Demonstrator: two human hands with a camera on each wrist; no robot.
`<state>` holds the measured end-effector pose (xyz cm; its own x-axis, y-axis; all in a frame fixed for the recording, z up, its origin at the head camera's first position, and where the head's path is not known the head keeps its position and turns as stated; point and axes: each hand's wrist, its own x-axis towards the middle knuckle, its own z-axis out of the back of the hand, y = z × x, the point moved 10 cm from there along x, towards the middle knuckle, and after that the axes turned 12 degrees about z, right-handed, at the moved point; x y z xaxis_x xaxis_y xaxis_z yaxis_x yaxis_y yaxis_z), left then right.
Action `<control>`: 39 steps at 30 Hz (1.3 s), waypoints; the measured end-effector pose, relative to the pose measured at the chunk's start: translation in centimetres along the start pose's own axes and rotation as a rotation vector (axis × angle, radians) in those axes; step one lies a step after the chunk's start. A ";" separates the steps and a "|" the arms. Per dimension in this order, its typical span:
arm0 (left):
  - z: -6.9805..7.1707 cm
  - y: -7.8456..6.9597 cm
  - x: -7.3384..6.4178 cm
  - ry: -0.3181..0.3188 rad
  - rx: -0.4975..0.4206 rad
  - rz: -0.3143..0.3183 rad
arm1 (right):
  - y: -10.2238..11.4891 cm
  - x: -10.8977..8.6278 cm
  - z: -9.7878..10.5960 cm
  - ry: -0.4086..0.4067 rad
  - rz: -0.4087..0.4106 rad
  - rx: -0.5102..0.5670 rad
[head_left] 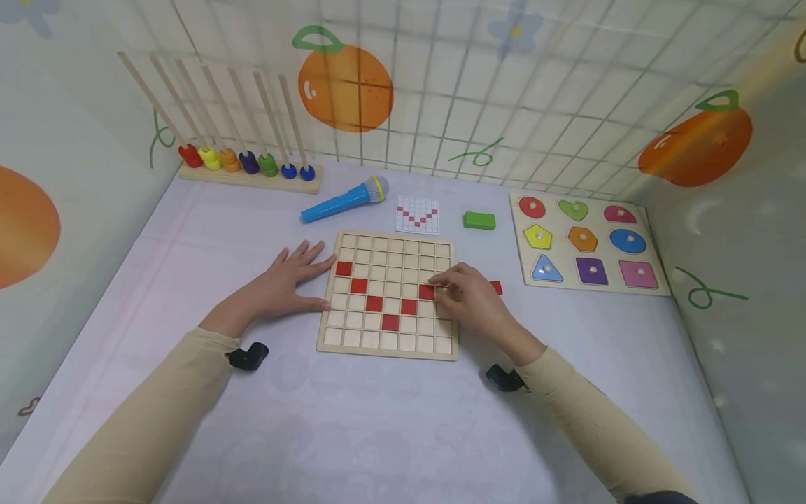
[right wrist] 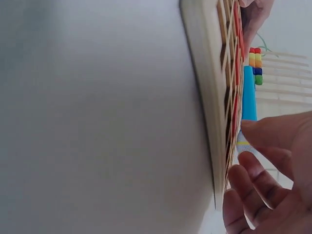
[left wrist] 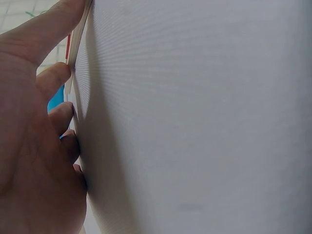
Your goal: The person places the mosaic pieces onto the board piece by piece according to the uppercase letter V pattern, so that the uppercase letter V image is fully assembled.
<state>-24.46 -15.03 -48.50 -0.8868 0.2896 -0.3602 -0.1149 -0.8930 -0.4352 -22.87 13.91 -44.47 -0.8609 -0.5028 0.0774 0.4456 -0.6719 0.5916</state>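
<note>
A wooden grid board (head_left: 387, 346) lies in the middle of the white table, with several red tiles set in a V shape. My left hand (head_left: 291, 280) lies flat on the table, and its fingertips touch the board's left edge (left wrist: 82, 29). My right hand (head_left: 443, 288) is over the board's right side, fingers curled, pinching a red tile (head_left: 427, 291) that sits in a cell at the right arm of the V. In the right wrist view my thumb and fingers (right wrist: 253, 180) hover close to the board (right wrist: 207, 97). One loose red tile (head_left: 496, 288) lies on the table right of the board.
Behind the board lie a blue toy microphone (head_left: 343, 201), a pattern card (head_left: 418, 214) and a green block (head_left: 479, 221). A shape puzzle (head_left: 588, 280) sits at the right. A rod rack with coloured beads (head_left: 248, 164) stands back left. Printed walls enclose the table.
</note>
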 end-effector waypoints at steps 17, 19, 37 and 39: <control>-0.2 0.2 0.0 0.022 0.005 0.007 | -5.6 -3.3 4.1 -0.067 -0.156 -0.107; -0.1 0.2 0.0 0.022 0.002 0.007 | -6.2 -3.6 4.4 -0.069 -0.175 -0.116; -0.2 0.2 0.0 0.020 0.007 0.006 | -8.1 -4.6 4.7 -0.068 -0.185 -0.119; -0.1 0.2 0.0 0.020 0.010 0.007 | -8.1 -4.6 4.7 -0.068 -0.194 -0.111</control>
<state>-24.39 -15.20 -48.71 -0.8787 0.2895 -0.3796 -0.1129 -0.8986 -0.4240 -23.68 24.24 -45.87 -0.9461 -0.3229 0.0266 0.2909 -0.8102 0.5088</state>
